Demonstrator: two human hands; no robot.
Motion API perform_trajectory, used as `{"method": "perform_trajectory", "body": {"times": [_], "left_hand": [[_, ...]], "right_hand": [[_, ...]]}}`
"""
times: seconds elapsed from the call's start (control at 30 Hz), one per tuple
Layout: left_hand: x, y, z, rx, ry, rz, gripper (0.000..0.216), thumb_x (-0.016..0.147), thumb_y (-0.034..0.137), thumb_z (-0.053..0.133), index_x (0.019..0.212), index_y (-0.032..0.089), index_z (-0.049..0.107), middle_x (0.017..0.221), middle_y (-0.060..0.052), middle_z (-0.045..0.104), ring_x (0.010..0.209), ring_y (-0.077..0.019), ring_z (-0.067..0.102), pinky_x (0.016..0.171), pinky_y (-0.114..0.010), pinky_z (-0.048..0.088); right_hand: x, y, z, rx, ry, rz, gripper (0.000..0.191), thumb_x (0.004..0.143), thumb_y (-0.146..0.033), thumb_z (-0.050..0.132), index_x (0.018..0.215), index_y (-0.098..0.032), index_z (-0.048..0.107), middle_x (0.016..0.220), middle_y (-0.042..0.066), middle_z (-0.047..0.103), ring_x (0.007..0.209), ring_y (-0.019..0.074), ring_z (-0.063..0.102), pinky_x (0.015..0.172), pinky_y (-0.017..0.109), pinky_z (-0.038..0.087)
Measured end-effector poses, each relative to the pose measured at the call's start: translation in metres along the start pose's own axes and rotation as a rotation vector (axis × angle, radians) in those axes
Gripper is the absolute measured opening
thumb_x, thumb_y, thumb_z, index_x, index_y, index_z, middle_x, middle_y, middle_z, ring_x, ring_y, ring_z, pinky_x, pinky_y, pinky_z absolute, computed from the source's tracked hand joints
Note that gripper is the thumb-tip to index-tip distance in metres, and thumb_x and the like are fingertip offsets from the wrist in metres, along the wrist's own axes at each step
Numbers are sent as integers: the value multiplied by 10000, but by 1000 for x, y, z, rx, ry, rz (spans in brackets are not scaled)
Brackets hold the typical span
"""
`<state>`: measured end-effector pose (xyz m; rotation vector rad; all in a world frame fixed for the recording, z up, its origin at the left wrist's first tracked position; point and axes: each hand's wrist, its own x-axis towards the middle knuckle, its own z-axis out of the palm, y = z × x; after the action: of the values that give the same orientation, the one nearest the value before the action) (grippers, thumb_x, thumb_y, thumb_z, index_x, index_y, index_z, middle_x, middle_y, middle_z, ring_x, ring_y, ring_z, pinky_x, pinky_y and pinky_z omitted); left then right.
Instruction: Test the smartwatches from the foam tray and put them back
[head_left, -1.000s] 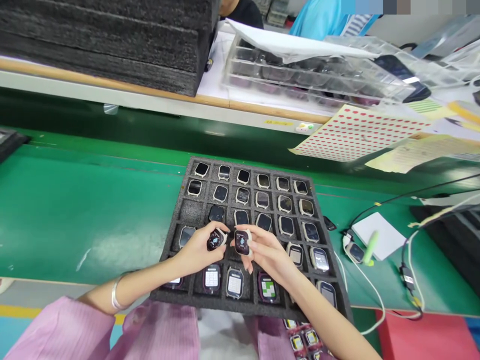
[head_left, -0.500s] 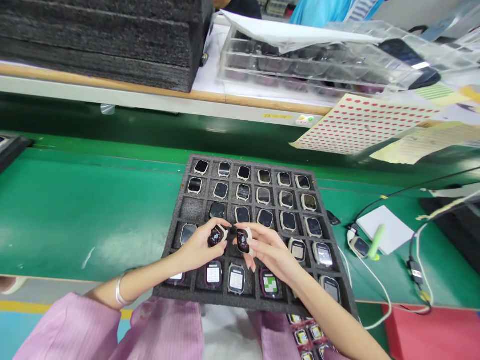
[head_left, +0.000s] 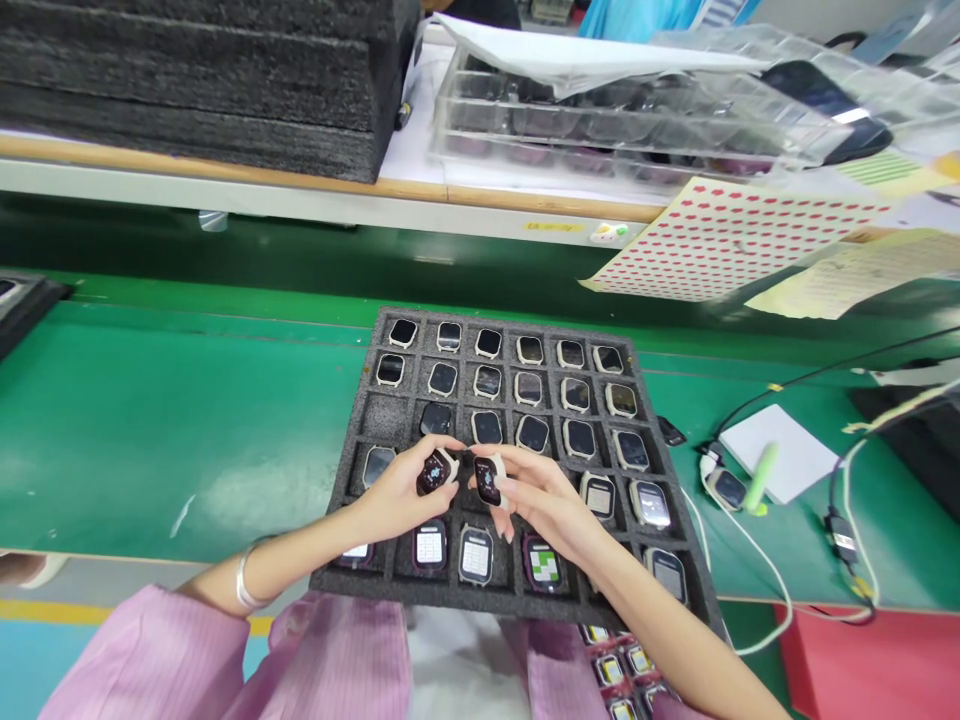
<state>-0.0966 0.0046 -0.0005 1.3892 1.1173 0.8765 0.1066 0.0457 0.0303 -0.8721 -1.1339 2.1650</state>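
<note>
A black foam tray (head_left: 360, 425) with square pockets lies on the green belt, its near edge over my lap. Most pockets hold small smartwatch bodies; some screens in the near rows are lit. My left hand (head_left: 397, 497) pinches one dark-framed watch body (head_left: 433, 471) above the tray's near middle. My right hand (head_left: 536, 497) pinches a second watch body (head_left: 487, 481) right beside it. Both screens are lit and face up. The two hands almost touch.
A stack of dark foam sheets (head_left: 202, 70) and clear plastic trays (head_left: 622, 120) sit on the raised shelf behind. A red-dotted sheet (head_left: 720, 240) hangs over its edge. At the right lie a white pad (head_left: 787, 450), cables and a watch on a charger (head_left: 727, 488). More watches lie below the tray (head_left: 622, 670).
Both hands stay over the tray's near middle with the two watch bodies; only the camera has shifted slightly, so the scene sits a little higher and to the right.
</note>
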Motion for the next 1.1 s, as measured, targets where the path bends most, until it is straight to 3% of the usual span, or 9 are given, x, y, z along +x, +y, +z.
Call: {"method": "perform_trajectory", "body": {"times": [0.43, 0.63, 1.1], "left_hand": [[0, 2, 0, 34, -8, 10, 351, 780, 154, 527, 1127, 192, 487, 993, -28, 578, 856, -172, 543, 766, -263, 422], [2, 2, 0, 11, 29, 20, 302, 755, 119, 514, 1050, 182, 496, 877, -6, 542, 754, -149, 506, 708, -245, 410], [1, 0, -2, -28, 76, 47, 265, 805, 147, 539, 1064, 189, 503, 852, 4, 525, 754, -145, 502, 714, -247, 404]], "right_hand": [[0, 1, -2, -28, 37, -4, 349, 813, -228, 689, 1159, -209, 649, 896, 52, 667, 485, 98, 604, 432, 211, 507], [-1, 1, -2, -60, 56, 11, 387, 804, -267, 702, 1177, -188, 634, 813, 51, 671, 486, 113, 601, 432, 219, 495], [-3, 0, -1, -88, 20, -13, 403, 827, -276, 676, 1208, -166, 606, 737, 38, 663, 474, 119, 594, 437, 226, 488]]}}
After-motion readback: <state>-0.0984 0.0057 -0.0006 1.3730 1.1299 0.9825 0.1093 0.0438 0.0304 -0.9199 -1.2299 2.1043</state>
